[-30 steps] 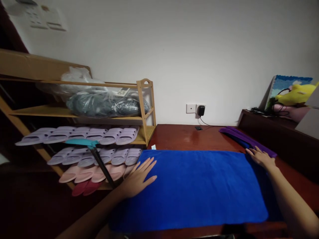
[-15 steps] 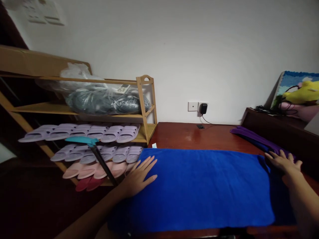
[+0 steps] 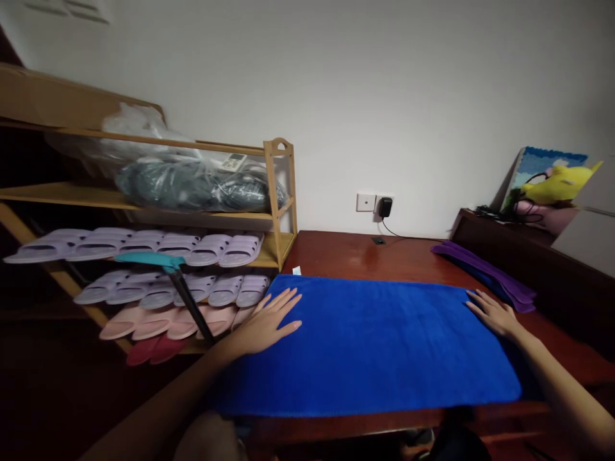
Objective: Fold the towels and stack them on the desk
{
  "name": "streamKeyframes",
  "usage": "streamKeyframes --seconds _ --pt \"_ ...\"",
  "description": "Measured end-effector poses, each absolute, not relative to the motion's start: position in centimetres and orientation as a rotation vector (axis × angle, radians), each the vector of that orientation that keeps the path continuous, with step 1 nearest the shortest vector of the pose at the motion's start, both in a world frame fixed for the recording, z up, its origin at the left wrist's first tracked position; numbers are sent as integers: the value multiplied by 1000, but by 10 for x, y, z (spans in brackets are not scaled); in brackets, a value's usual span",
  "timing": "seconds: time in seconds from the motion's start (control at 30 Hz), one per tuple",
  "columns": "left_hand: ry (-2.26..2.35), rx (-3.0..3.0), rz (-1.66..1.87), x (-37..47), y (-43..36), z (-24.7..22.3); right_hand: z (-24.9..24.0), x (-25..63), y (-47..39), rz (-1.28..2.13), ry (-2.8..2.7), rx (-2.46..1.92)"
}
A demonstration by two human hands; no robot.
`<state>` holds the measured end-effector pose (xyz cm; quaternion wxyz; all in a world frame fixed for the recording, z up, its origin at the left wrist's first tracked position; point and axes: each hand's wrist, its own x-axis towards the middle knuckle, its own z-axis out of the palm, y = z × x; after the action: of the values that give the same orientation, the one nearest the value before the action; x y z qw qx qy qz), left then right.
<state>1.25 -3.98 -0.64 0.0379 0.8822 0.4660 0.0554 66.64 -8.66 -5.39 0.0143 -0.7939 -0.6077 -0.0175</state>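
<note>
A bright blue towel [image 3: 375,346] lies spread over the reddish-brown desk, with a small white label [image 3: 296,271] at its far left corner. My left hand [image 3: 271,320] rests flat on the towel's left end, fingers apart. On the far right corner lies my right hand [image 3: 492,314], its fingers stretched out over the cloth. Neither hand holds anything. Beyond my right hand, folded purple and dark blue cloths [image 3: 485,272] lie along the desk's right side.
On the left stands a wooden rack [image 3: 278,205] with rows of slippers [image 3: 240,250] and a plastic-wrapped bundle [image 3: 192,182]. A teal-topped handle [image 3: 151,259] rises before it. A black plug adapter [image 3: 385,207] sits in the wall. A yellow plush toy [image 3: 557,184] is at right.
My right hand has moved left from beside the purple cloth onto the blue towel's far right corner. The left hand stays on the towel. The view has shifted slightly.
</note>
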Motion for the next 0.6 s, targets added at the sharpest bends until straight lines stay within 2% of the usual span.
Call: streamKeyframes --seconds 0.13,0.23,0.4,0.6 --pt "1406 2696 133 10 -41 0 -49 690 -97 -331 -1818 -2647" --pt "1476 2674 169 15 -38 4 -44 688 -97 -563 -1793 -2591" --pt "1635 2627 338 35 -16 -2 -44 653 -77 -45 -1755 -2481" --pt "1602 2579 193 35 4 -12 -56 645 -64 -2 -1760 -2493"
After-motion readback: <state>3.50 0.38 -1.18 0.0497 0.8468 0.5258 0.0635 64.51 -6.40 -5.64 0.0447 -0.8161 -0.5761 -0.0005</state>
